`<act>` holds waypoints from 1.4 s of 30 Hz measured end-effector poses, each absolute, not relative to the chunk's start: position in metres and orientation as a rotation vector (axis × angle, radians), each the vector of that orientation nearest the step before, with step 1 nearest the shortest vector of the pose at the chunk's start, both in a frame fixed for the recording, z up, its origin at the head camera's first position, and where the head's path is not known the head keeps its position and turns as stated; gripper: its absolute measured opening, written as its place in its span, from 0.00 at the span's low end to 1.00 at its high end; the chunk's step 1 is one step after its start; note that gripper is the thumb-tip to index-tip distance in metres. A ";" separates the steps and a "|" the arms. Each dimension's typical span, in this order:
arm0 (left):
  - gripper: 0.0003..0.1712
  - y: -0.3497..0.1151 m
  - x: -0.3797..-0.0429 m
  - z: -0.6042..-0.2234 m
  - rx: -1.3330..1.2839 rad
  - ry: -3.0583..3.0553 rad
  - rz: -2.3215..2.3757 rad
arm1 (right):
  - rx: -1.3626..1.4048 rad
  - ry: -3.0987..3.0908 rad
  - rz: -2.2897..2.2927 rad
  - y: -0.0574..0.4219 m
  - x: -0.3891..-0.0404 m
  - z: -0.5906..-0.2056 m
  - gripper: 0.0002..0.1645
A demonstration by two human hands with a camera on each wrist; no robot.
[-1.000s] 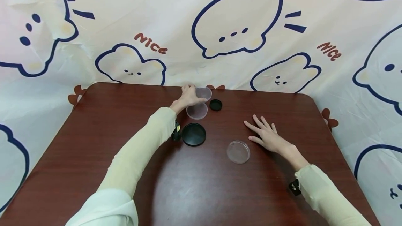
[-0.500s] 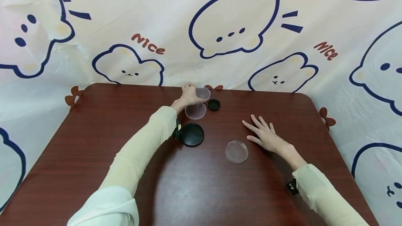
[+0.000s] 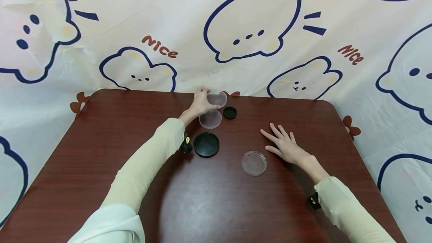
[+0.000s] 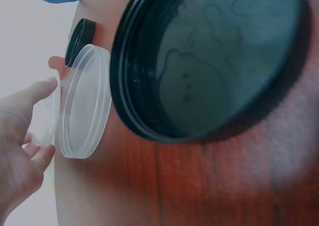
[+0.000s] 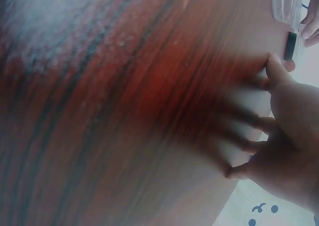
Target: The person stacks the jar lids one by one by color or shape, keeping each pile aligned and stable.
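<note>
At the far table edge my left hand (image 3: 200,102) grips a translucent round lid (image 3: 218,99) by its rim, thumb on one side and fingers on the other. In the left wrist view this lid (image 4: 48,111) appears edge-on. Just nearer lies a second translucent lid (image 3: 210,119). Beside it on the right is a small black lid (image 3: 230,113). A larger black lid (image 3: 206,145) rests closer to me, hollow side up. My right hand (image 3: 286,148) has its fingers spread, fingertips on the table, and holds nothing. A clear shallow dish (image 3: 254,163) lies just left of it.
The brown wooden table (image 3: 209,205) ends right behind the held lid. Past that edge hangs a pale cloth (image 3: 189,18) with cartoon drawings, which also runs down both sides. A black wrist camera (image 3: 186,143) sits under the left sleeve, close beside the larger black lid.
My left hand and forearm have shifted slightly left, and the gripped translucent lid has moved and tilted a little with them. My right hand and the other pieces stay where they were.
</note>
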State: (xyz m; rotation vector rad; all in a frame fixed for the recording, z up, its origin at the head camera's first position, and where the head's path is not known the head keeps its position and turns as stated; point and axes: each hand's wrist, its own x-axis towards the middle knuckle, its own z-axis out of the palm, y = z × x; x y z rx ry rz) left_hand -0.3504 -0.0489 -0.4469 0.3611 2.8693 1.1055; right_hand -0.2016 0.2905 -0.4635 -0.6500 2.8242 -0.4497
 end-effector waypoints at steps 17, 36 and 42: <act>0.44 -0.080 -0.321 -0.436 0.753 2.762 1.253 | -0.647 2.864 -0.413 0.296 -0.198 -0.465 0.36; 0.42 -0.099 -0.301 -0.444 0.850 2.752 1.024 | -0.670 2.851 -0.413 0.292 -0.201 -0.467 0.37; 0.43 -0.100 -0.301 -0.446 0.859 2.753 1.018 | -0.659 2.844 -0.403 0.290 -0.200 -0.468 0.37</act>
